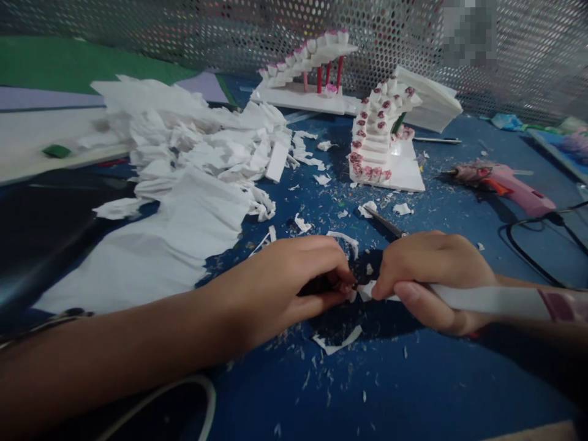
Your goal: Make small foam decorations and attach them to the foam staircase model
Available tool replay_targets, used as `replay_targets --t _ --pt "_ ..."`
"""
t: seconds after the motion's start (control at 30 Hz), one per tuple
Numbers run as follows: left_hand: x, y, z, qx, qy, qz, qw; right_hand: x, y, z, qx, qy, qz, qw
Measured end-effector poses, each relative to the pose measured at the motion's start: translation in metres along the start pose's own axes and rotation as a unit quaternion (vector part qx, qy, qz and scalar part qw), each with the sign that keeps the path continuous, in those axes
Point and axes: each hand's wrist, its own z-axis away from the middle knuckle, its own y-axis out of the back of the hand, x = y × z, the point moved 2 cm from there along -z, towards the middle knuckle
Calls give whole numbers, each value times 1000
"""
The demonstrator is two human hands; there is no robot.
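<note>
My left hand [298,275] is closed in a pinch on a small pinkish bit, possibly crumpled paper; the fingers hide most of it. Just right of those fingertips is a small white scrap [366,290], near or touching my right fingertips. Closed around a long white stick-like tool [487,300] with a maroon band is my right hand [434,278]; I cannot tell the tool's exact kind. The dark blades of a pair of scissors [386,223] point out beyond my right knuckles, their handles hidden. A curved white paper strip [337,341] lies below my hands.
A heap of crumpled white paper [193,141] fills the left. Two white model staircases stand at the back, one on red posts [307,61], one edged with dark pink roses [376,135]. A pink glue gun [505,184] and its black cord [519,245] lie right. Scraps litter the blue table [404,392].
</note>
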Motion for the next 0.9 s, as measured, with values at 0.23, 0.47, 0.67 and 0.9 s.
replay_targets --t 0.23,0.47,0.67,0.9 --pt "0 0 -1 3 -3 -1 1000 -1 0 1 -6 0 -2 1000" --pt "1 0 0 -9 3 5 1000 -2 2 1 -9 -12 3 1000" --pt "0 0 0 -3 -4 6 1000 0 0 2 -30 -33 -20 999" --pt "0 -1 0 -1 1 -3 1000 4 -3 -1 -65 -32 9 997"
